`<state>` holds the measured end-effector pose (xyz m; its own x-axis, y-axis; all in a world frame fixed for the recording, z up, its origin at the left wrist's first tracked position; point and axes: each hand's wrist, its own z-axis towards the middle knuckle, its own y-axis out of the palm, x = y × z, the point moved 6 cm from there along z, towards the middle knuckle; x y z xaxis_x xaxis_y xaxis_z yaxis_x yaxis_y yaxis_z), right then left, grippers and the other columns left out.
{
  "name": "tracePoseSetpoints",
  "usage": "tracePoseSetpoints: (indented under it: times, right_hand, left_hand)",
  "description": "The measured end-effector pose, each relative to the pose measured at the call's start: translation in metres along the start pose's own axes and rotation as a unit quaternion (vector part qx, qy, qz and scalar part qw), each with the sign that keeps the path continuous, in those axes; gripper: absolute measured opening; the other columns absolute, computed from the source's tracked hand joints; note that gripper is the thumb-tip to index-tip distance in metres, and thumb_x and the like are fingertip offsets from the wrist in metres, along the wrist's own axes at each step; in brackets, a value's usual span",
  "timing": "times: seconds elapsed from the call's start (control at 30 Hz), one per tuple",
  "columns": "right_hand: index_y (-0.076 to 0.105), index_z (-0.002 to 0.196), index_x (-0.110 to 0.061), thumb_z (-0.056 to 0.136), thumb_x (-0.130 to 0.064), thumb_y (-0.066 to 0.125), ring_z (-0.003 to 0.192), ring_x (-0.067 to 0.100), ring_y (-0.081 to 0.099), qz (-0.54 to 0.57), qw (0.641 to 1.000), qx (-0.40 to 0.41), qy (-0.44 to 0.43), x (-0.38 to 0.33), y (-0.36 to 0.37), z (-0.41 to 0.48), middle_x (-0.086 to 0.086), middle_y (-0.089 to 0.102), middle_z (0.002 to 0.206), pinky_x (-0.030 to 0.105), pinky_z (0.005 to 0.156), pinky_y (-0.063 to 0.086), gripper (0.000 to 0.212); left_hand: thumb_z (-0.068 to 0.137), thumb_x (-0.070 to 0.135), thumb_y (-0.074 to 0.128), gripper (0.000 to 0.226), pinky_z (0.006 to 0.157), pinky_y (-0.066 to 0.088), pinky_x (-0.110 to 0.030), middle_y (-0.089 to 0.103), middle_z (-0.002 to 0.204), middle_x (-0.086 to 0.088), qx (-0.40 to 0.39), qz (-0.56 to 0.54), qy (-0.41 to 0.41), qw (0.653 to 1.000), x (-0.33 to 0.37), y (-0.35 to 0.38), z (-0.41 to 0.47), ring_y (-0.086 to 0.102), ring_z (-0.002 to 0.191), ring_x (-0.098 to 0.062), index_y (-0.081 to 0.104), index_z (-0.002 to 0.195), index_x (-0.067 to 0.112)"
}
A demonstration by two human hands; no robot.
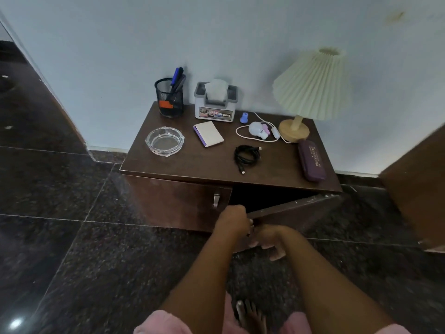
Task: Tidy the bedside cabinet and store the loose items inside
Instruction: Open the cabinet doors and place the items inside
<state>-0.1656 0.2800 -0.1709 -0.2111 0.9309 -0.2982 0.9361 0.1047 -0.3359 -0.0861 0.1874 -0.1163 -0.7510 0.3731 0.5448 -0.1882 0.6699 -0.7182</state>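
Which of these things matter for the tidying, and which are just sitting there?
Job, probably: cabinet door (left hand grips it), black cable, notepad, glasses case, bulb light.
Just there, likely: lamp, pen holder, tissue box, ashtray.

Cabinet (pixel 192 160): dark wood, smooth, faintly glossy. On it: clear glass ashtray (pixel 154 147), black wire-mesh pen cup (pixel 169 102), matt pleated lampshade (pixel 313 85). Around it: polished speckled stone floor (pixel 60 237).

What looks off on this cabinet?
The right door stands open, its top edge chipped pale. A black cable and a white cord lie loose on top. A brownish stain marks the wall, upper right.
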Motion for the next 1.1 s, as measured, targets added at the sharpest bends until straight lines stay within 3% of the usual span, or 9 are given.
tracePoseSetpoints:
  times: [0.2, 0.27, 0.37, 0.43, 0.57, 0.67, 0.87, 0.97, 1.1]
  right_hand:
    - [0.048, 0.134, -0.019, 0.092, -0.029, 0.056, 0.129, 0.023, 0.045, -0.012, 1.000, -0.005, 0.007, 0.054, -0.004, -0.047, 0.002, 0.040, 0.146, 0.039, 0.085, 0.046, 0.044]
    - [0.057, 0.121, -0.011, 0.095, -0.015, 0.050, 0.115, 0.021, 0.055, -0.014, 0.999, -0.019, 0.033, 0.078, -0.011, -0.060, 0.010, 0.053, 0.129, 0.034, 0.093, 0.046, 0.028]
    - [0.055, 0.095, -0.003, 0.083, -0.006, 0.042, 0.094, 0.030, 0.059, 0.130, 0.990, 0.024, 0.057, 0.112, -0.040, -0.071, 0.015, 0.057, 0.097, 0.050, 0.100, 0.045, 0.018]
    - [0.051, 0.099, 0.000, 0.076, -0.011, 0.047, 0.096, 0.038, 0.060, 0.210, 0.973, 0.074, 0.057, 0.126, -0.059, -0.076, 0.020, 0.058, 0.102, 0.053, 0.092, 0.050, 0.026]
    - [0.054, 0.116, 0.001, 0.091, -0.014, 0.054, 0.112, 0.035, 0.056, 0.028, 0.977, 0.197, 0.076, 0.139, -0.083, -0.084, 0.022, 0.054, 0.127, 0.038, 0.093, 0.048, 0.029]
    - [0.036, 0.137, 0.003, 0.092, -0.008, 0.048, 0.128, 0.035, 0.045, -0.017, 0.951, 0.291, 0.099, 0.154, -0.103, -0.086, 0.022, 0.042, 0.141, 0.037, 0.100, 0.042, 0.048]
    - [0.043, 0.134, -0.009, 0.086, -0.005, 0.054, 0.124, 0.034, 0.048, 0.049, 0.919, 0.373, 0.119, 0.158, -0.116, -0.080, 0.016, 0.048, 0.135, 0.043, 0.097, 0.044, 0.049]
    - [0.046, 0.130, -0.009, 0.089, -0.005, 0.052, 0.122, 0.034, 0.048, 0.062, 0.903, 0.409, 0.113, 0.152, -0.117, -0.076, 0.015, 0.050, 0.134, 0.045, 0.098, 0.043, 0.041]
    - [0.049, 0.127, -0.014, 0.091, -0.007, 0.049, 0.125, 0.034, 0.045, 0.074, 0.886, 0.435, 0.141, 0.156, -0.120, -0.077, 0.014, 0.050, 0.134, 0.055, 0.108, 0.029, 0.037]
  left_hand:
    - [0.091, 0.024, 0.056, 0.034, 0.086, 0.048, -0.040, 0.060, 0.119, -0.020, -0.073, 0.129, 0.032, 0.988, 0.046, 0.050, -0.052, 0.057, 0.111, -0.036, 0.058, 0.115, -0.001]
    - [0.090, 0.019, 0.054, 0.033, 0.088, 0.049, -0.039, 0.062, 0.118, -0.023, -0.099, 0.116, 0.044, 0.987, 0.059, 0.073, -0.066, 0.059, 0.110, -0.037, 0.059, 0.114, -0.004]
    - [0.092, 0.021, 0.055, 0.038, 0.093, 0.051, -0.040, 0.062, 0.118, -0.025, -0.154, 0.039, 0.045, 0.986, 0.082, 0.111, -0.086, 0.061, 0.108, -0.037, 0.058, 0.119, -0.005]
    - [0.091, 0.023, 0.057, 0.040, 0.098, 0.048, -0.040, 0.060, 0.122, -0.023, -0.178, -0.021, 0.052, 0.983, 0.100, 0.133, -0.097, 0.058, 0.112, -0.035, 0.056, 0.123, -0.002]
    - [0.091, 0.016, 0.056, 0.034, 0.094, 0.046, -0.042, 0.058, 0.120, -0.028, -0.223, -0.093, 0.100, 0.965, 0.133, 0.166, -0.108, 0.056, 0.111, -0.039, 0.057, 0.115, -0.008]
    - [0.091, 0.004, 0.051, 0.030, 0.077, 0.043, -0.031, 0.056, 0.122, -0.031, -0.280, -0.141, 0.133, 0.940, 0.150, 0.183, -0.116, 0.051, 0.116, -0.042, 0.054, 0.116, -0.012]
    - [0.094, -0.002, 0.040, 0.034, 0.082, 0.043, -0.035, 0.050, 0.132, -0.030, -0.249, -0.228, 0.104, 0.935, 0.152, 0.182, -0.094, 0.045, 0.124, -0.040, 0.047, 0.125, -0.012]
    - [0.093, -0.003, 0.037, 0.043, 0.105, 0.042, -0.038, 0.051, 0.138, -0.017, -0.220, -0.227, 0.095, 0.944, 0.144, 0.178, -0.074, 0.046, 0.129, -0.031, 0.046, 0.134, 0.002]
    - [0.089, -0.013, 0.032, 0.065, 0.112, 0.034, -0.036, 0.037, 0.150, -0.007, -0.219, -0.266, 0.082, 0.935, 0.139, 0.171, -0.066, 0.032, 0.140, -0.023, 0.027, 0.148, 0.012]
